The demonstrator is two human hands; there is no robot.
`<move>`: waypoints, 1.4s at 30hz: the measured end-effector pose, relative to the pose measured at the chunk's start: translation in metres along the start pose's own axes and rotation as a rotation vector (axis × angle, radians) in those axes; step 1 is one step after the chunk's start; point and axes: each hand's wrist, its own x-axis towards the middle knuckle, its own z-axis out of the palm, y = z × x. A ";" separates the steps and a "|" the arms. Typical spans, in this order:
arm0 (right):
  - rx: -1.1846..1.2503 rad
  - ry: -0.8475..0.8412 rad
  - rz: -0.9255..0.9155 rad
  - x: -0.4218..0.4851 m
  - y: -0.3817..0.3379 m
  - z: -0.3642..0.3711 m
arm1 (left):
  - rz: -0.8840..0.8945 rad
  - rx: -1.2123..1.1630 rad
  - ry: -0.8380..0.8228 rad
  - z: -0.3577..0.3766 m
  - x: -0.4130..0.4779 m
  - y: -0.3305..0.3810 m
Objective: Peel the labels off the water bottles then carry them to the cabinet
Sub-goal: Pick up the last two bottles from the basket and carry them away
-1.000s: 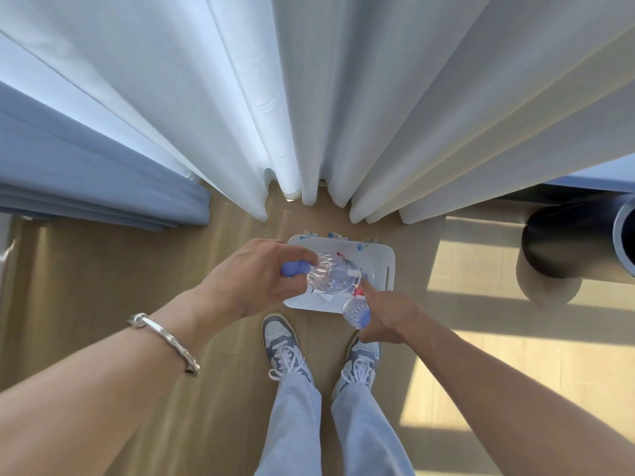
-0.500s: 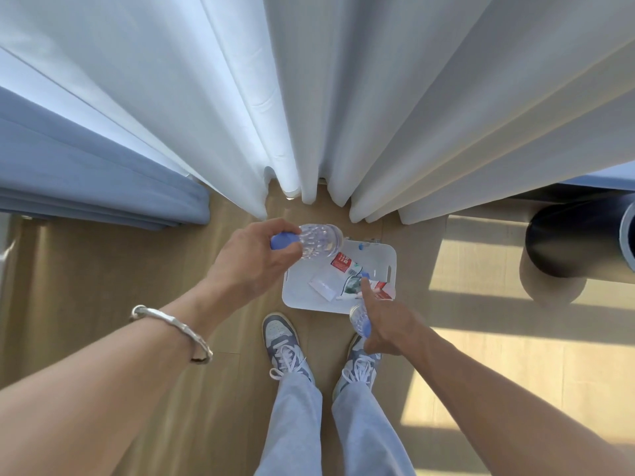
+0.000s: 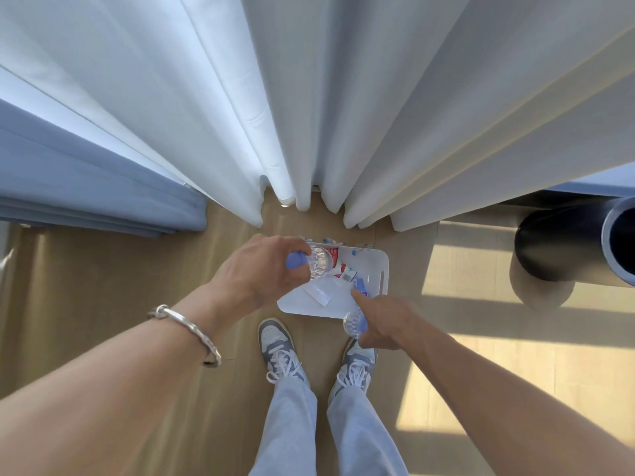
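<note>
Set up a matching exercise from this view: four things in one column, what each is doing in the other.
1. left hand
2. right hand
3. peeled labels
4. silver bracelet

a. lie on the white tray
b. grips the near bottle
c. circles the left wrist
d. grips the far bottle

Pairs: 1-d, 2-b, 3-a, 4-c

ahead: curtains (image 3: 309, 115) block | right: black cylinder (image 3: 556, 250) | left of left hand (image 3: 257, 269): floor (image 3: 103, 280) free
</note>
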 end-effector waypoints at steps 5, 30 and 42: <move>0.018 0.077 -0.002 -0.021 0.007 -0.059 | 0.065 0.110 -0.003 -0.039 -0.005 0.023; -0.311 1.004 -0.209 -0.517 -0.049 -0.485 | 0.116 0.458 0.343 -0.475 -0.285 0.343; -0.479 1.277 -0.240 -0.650 -0.123 -0.501 | -0.019 0.469 0.565 -0.522 -0.442 0.355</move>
